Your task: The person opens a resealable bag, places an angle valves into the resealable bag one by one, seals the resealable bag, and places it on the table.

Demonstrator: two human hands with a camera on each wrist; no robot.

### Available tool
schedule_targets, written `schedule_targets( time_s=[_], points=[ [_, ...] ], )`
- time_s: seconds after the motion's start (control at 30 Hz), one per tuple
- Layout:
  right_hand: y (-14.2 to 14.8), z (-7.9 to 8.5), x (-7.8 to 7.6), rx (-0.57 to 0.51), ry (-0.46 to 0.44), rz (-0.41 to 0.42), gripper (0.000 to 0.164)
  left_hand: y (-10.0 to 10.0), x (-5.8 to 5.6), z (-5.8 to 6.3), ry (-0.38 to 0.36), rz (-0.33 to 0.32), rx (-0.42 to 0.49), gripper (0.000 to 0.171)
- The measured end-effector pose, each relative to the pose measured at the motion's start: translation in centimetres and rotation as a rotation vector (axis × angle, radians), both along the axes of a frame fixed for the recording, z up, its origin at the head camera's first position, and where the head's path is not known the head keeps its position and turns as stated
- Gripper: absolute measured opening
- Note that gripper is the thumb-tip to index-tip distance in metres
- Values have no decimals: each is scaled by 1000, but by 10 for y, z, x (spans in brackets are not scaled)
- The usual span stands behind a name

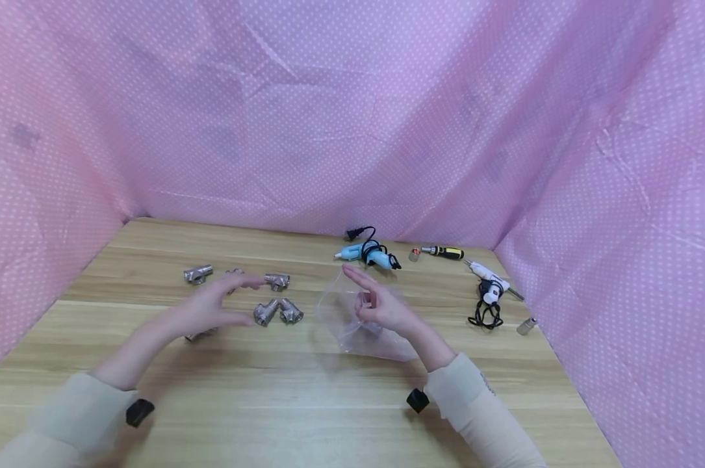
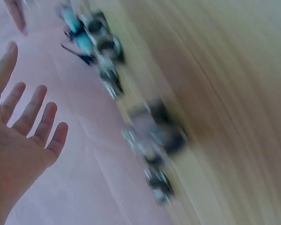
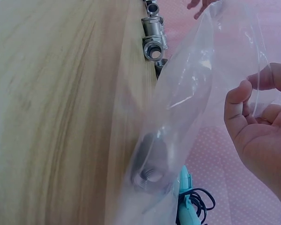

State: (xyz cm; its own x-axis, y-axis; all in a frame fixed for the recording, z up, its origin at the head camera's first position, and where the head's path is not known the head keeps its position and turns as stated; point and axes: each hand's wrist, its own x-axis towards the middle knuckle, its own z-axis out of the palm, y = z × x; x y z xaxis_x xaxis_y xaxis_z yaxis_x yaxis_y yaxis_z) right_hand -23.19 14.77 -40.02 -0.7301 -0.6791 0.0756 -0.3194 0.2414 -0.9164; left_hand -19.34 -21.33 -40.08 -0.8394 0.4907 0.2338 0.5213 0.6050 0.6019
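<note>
My right hand (image 1: 390,311) pinches the edge of a clear plastic bag (image 3: 196,89) between thumb and fingers. Through the film in the right wrist view a threaded metal fitting (image 3: 147,166) shows near the bag's bottom. The left hand (image 1: 214,302) holds nothing; its fingers are spread and relaxed over the left part of the table. Around it lie several silver tee pipe fittings, among them one at the back left (image 1: 197,274), one by the fingertips (image 1: 277,281) and a pair nearer the middle (image 1: 265,312). One fitting (image 1: 201,334) is partly hidden beneath the left hand.
Toward the back lies a light-blue glue gun (image 1: 364,253) with a black cord. To its right are a small red-topped piece (image 1: 414,254), a yellow-black screwdriver (image 1: 448,252), a white corded tool (image 1: 492,283) and a metal cylinder (image 1: 526,326). Pink dotted cloth (image 1: 305,130) encloses the table.
</note>
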Motion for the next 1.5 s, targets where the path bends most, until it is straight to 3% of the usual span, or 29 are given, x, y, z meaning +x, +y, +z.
schedule_targets(
  time_s=[0.27, 0.53, 0.8, 1.07, 1.33, 1.5],
  points=[
    [-1, -2, 0, 14, -3, 10, 86, -51, 7, -15, -1, 36, -154, 78],
    [-9, 13, 11, 69, 26, 3, 80, -75, 13, -30, -61, 36, -202, 78],
    [-11, -18, -3, 121, 51, -10, 85, -77, 9, -36, 0, 30, -272, 67],
    [-17, -25, -5, 115, 35, 6, 85, -75, 5, -41, 77, 31, -287, 58],
    [-19, -22, -3, 129, 28, 8, 86, -69, 8, -30, -3, 69, -261, 62],
    [-21, -20, -4, 132, 21, 7, 87, -56, 7, -20, -13, 88, -248, 60]
  ],
)
